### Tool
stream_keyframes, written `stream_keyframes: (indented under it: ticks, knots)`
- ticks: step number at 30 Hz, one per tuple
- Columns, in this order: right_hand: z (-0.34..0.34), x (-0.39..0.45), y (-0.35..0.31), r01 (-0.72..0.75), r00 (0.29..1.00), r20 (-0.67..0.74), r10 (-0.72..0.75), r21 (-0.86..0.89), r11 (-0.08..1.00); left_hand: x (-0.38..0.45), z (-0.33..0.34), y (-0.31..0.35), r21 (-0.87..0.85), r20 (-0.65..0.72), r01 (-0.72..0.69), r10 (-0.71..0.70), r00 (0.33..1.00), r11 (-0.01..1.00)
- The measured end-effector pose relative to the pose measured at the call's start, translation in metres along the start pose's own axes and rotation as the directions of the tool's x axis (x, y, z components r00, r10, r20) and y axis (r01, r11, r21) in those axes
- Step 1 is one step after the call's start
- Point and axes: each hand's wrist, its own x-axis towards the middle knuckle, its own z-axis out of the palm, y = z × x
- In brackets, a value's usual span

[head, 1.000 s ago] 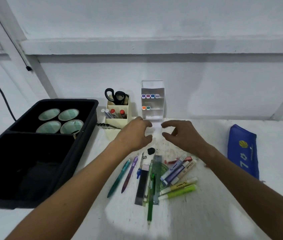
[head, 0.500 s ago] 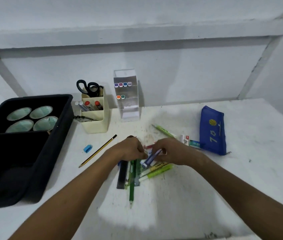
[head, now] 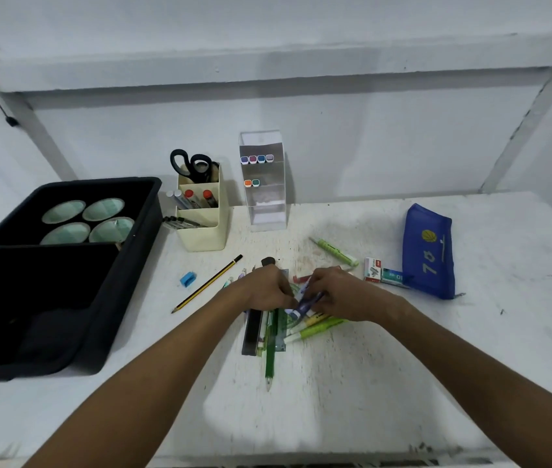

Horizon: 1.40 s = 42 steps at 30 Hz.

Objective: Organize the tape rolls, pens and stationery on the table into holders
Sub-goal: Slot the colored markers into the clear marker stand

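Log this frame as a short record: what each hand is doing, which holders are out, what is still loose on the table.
left hand: over the pen pile, fingers curled at the purple marker
right hand: grips the same marker
holders: cream pen holder with scissors; clear marker rack; black bin with tape rolls
loose: pencil, blue sharpener, green pen, blue pouch
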Motion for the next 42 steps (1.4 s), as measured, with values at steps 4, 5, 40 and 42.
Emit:
stream_keyframes:
  ticks: [4,5,40,42]
  knots:
    - [-0.001,-0.002,0.004,0.001,1.000,0.030,0.000,-0.052,0.999,-0.002,-0.004,-0.004,-0.082,-0.065,0.087,-0.093,0.994,0.993]
    - [-0.002,-0.003,0.003,-0.006,0.999,0.038,0.008,-0.042,0.999,-0.003,-0.006,-0.005,-0.110,-0.077,0.103,-0.111,0.991,0.989]
    - [-0.103,0.097,-0.035,0.275,0.636,-0.769,-0.065,0.146,0.950,-0.008,-0.128,0.012,0.041,-0.825,-0.151,0.119,0.552,0.988]
    - [-0.103,0.100,-0.031,0.274,0.612,-0.790,-0.044,0.160,0.948,-0.001,-0.130,0.012,0.065,-0.819,-0.139,0.132,0.558,0.988]
